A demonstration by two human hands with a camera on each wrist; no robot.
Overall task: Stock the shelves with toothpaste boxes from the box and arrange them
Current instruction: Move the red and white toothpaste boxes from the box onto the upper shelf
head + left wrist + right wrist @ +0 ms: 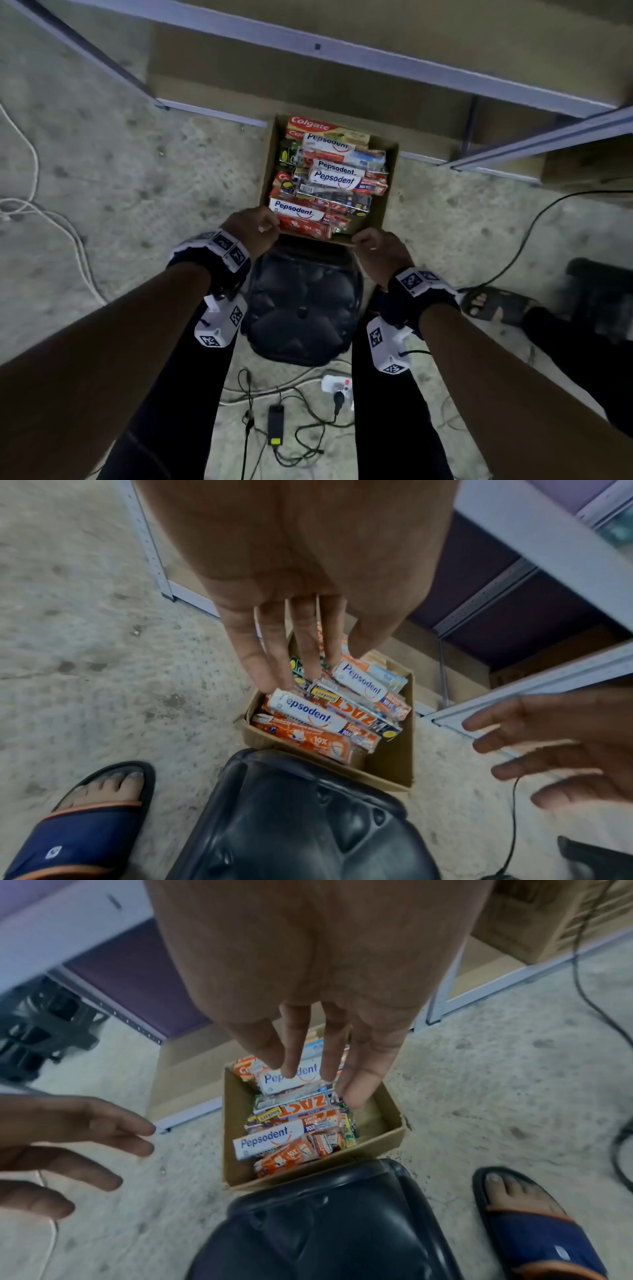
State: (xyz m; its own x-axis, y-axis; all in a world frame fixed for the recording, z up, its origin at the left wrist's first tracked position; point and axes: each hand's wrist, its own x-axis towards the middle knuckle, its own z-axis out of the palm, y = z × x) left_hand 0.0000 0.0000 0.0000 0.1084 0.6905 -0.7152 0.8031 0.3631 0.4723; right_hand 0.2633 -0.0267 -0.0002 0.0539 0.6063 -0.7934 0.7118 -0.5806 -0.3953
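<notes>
An open cardboard box (pixel 387 192) stands on the floor in front of the shelf. It is packed with toothpaste boxes: Pepsodent (pixel 298 210), Colgate (pixel 310 124) and a Zact box (pixel 356 715). My left hand (pixel 255 229) hovers over the box's near left corner, its fingers (pixel 274 653) straight and pointing down at the Pepsodent box (pixel 308 715), holding nothing. Above the near right corner hangs my right hand (pixel 375 248), its fingers (pixel 359 1074) also extended and empty. The metal shelf frame (pixel 342 56) runs along the top, with brown shelf boards (pixel 308 92) under it.
A black plastic stool (pixel 301 301) stands between my legs, touching the box's near edge. Behind it lie a power strip (pixel 337 385), an adapter (pixel 275 425) and tangled cables. A white cord (pixel 34 205) trails at the left. My sandalled foot (pixel 493 303) is at the right.
</notes>
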